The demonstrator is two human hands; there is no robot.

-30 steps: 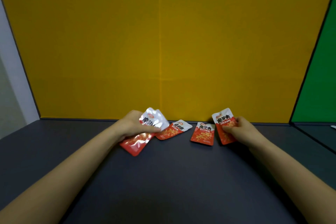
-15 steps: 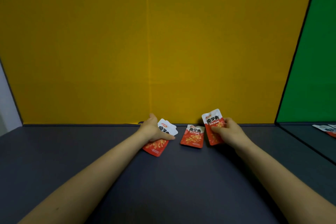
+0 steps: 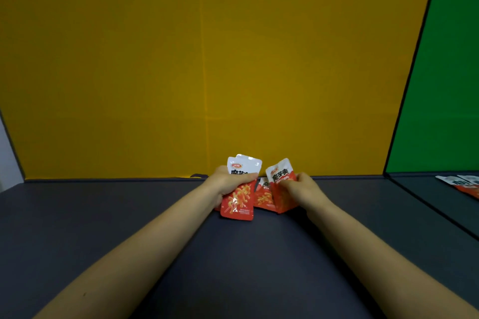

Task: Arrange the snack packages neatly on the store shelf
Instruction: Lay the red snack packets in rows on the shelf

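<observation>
Your two bare forearms reach forward from the lower corners of the view, across the dark grey shelf (image 3: 77, 215), and converge near its rear edge.

Your left hand (image 3: 226, 184) grips a stack of snack packets (image 3: 238, 201) held upright, printed face toward you. The thumb lies across the front of the stack, just below the white top band, and the fingers are curled behind it. Two white top edges show, one behind the other, so the stack holds at least two packets. You cannot tell whether its lower edge touches the shelf.

Your right hand (image 3: 304, 189) pinches a single snack packet (image 3: 280, 179), with the thumb on the red front and the fingers behind. This packet tilts slightly to the left, white band uppermost.

A third snack packet (image 3: 263, 198) sits between the two held items, low on the shelf. The right-hand packet overlaps its right side.

Further back and well to the right, more packets (image 3: 464, 184) lie on the neighbouring section below the green panel (image 3: 445, 85).

The yellow back panel (image 3: 181, 59) closes the rear of the shelf.
</observation>
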